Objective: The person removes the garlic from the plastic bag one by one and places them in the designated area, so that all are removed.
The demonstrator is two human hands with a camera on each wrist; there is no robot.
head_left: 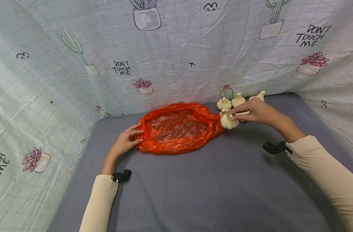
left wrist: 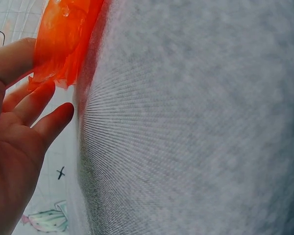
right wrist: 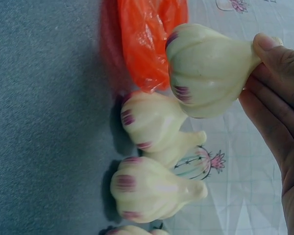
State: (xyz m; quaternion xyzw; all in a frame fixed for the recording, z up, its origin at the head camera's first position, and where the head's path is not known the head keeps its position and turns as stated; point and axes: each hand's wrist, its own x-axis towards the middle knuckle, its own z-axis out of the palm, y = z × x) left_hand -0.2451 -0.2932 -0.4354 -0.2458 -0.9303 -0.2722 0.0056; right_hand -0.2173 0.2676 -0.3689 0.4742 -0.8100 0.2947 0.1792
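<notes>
An orange-red plastic bag (head_left: 176,149) lies spread on the grey table, its wide mouth facing up. My left hand (head_left: 125,140) rests against the bag's left rim with its fingers spread; in the left wrist view its thumb tip is hidden behind the film. At the bag's right end, my right hand (head_left: 256,111) pinches a garlic bulb (right wrist: 210,71) by its stem. That bulb hangs over other garlic bulbs, pale cream with purple marks. Two of these, a near bulb (right wrist: 152,120) and a second bulb (right wrist: 147,191), show below it in the right wrist view.
Behind my right hand, several garlic bulbs (head_left: 223,104) stand along the table's back edge, partly covered by the hand. A printed cloth (head_left: 179,48) with cactus drawings hangs behind and beside the grey table (head_left: 188,193). A black wrist camera (head_left: 275,147) sits on each wrist.
</notes>
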